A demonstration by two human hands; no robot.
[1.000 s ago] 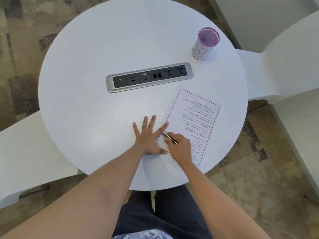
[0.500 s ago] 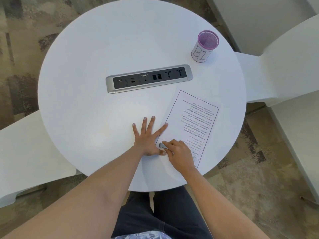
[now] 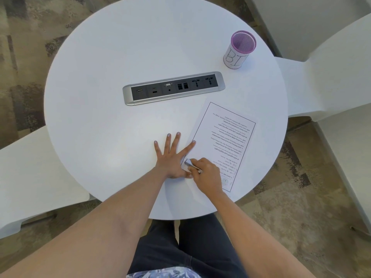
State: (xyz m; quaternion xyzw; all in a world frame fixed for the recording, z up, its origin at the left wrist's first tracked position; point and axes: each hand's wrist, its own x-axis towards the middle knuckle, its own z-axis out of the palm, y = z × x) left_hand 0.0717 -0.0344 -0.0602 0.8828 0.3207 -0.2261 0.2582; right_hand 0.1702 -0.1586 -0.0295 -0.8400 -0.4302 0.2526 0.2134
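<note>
A printed sheet of paper [image 3: 222,141] lies slanted on the round white table [image 3: 100,127], right of centre. My left hand [image 3: 171,157] lies flat with fingers spread, forefinger and thumb pressing the sheet's near left corner. My right hand [image 3: 207,175] grips a small silver tool [image 3: 190,163], perhaps a stapler or clip, at that corner. The tool's lower part is hidden by my fingers.
A silver power and data socket strip [image 3: 173,88] is set into the table's middle. A purple mesh pen cup [image 3: 239,50] with a white label stands at the back right. White chairs [image 3: 329,81] flank the table on both sides, over patterned carpet.
My right hand has shifted the silver tool slightly left and toward me, onto the sheet's near left corner beside my left thumb. My left hand has stayed put.
</note>
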